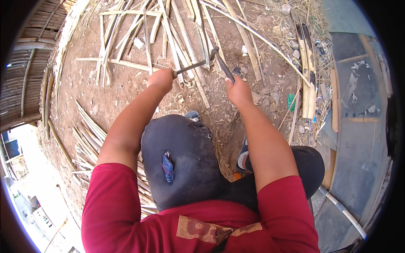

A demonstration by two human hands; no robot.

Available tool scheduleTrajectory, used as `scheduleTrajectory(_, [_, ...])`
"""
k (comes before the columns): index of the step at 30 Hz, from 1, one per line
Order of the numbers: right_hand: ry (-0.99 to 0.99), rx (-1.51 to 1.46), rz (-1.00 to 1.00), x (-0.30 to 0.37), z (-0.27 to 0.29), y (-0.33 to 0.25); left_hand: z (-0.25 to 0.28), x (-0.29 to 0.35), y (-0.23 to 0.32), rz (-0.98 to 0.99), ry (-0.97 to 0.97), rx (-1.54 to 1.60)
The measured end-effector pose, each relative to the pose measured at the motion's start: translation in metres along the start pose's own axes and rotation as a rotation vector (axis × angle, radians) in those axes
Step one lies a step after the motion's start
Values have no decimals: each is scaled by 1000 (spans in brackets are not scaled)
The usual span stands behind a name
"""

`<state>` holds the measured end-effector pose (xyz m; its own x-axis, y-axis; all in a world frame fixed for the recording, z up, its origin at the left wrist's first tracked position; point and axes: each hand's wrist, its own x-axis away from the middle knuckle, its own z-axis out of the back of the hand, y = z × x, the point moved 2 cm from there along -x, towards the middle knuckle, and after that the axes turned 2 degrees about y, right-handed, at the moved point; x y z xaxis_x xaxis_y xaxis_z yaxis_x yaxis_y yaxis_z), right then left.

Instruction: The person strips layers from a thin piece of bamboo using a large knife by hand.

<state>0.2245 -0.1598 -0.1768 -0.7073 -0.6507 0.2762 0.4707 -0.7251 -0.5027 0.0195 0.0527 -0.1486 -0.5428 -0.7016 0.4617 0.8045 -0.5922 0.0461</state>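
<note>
Upper centre of the frame: person's left hand (161,80) wrapped round the handle end of a dark blade (192,67); right hand (239,90) grips a hammer (225,69), head near the blade's tip. Split strips (126,63) around. Likely best: steady left wrist, short square taps, knuckles clear of the swing.

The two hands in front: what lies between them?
In the head view, a thin dark tool reaches from the left hand toward the hammer-like tool gripped in the right hand; on the dirt ground below lie pale strips.
</note>
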Motion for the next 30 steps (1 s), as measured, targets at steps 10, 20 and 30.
scheduleTrajectory(10, [163,-199,-2,-11,39,-37,-12,-12,-1,48,-10,-6])
scheduleTrajectory(20, [242,-243,24,-27,20,-3,-23,-15,7,28,-60,-13])
scheduleTrajectory(30, [60,-184,-106,-15,-6,24,-36,-18,8,23,-53,-1])
